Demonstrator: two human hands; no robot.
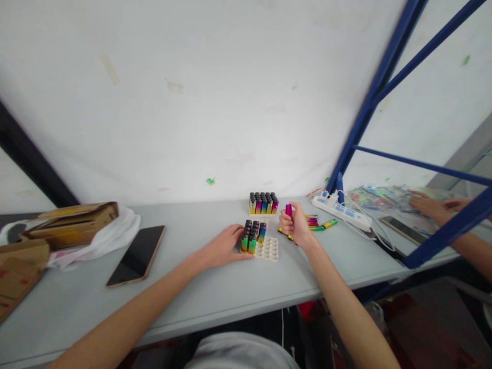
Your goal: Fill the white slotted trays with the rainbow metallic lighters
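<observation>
My left hand [225, 247] is round the left side of a white tray [272, 250] with round holes, thumb along its front edge and fingers behind. Black-topped lighters [249, 241] with shiny green, gold and blue bodies stand upright in the tray's left part; bare holes show on the right. My right hand [294, 225] is closed round a purple lighter [288, 209], held upright above the table right of the tray. Loose lighters [313, 223] in pink, yellow and green lie beyond and beside this hand, partly hidden by it.
A second block of upright lighters [263, 203] stands by the wall. Rightward are a white power strip [342, 211] with cables and a blue metal frame [355, 128]. A tablet [136, 255] and cardboard boxes [71, 225] lie left. Another person's hands [430, 206] are at far right.
</observation>
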